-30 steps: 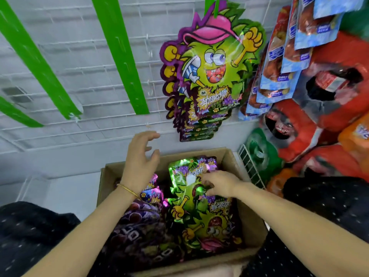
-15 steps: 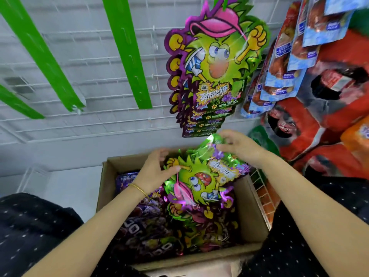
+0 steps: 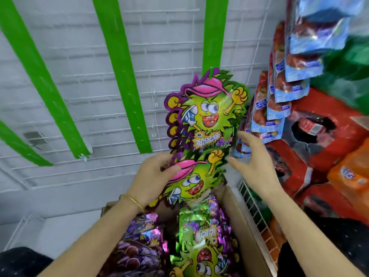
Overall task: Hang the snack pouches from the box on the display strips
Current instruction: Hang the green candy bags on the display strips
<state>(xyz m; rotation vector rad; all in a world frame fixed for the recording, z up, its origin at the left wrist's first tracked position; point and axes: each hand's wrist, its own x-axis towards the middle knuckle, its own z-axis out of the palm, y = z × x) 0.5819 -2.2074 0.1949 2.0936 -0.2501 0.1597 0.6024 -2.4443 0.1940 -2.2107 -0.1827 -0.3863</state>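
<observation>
cardboard box [image 3: 242, 220]: holds green pouches [image 3: 199, 248] at right, purple packs [image 3: 139, 246] at left.
held pouch [image 3: 192, 181]: upright above the box, just under the hung pouches [image 3: 207, 114] on a green strip [image 3: 214, 33].
left hand [image 3: 151, 176]: fingers and thumb clamped on the held pouch's left edge.
right hand [image 3: 256, 165]: fingers spread, just beside its right edge.

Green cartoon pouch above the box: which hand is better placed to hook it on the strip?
Likely left. The left hand grips the green cartoon-monster foil pouch near its top, below the green display strip; the right hand is open beside it.
</observation>
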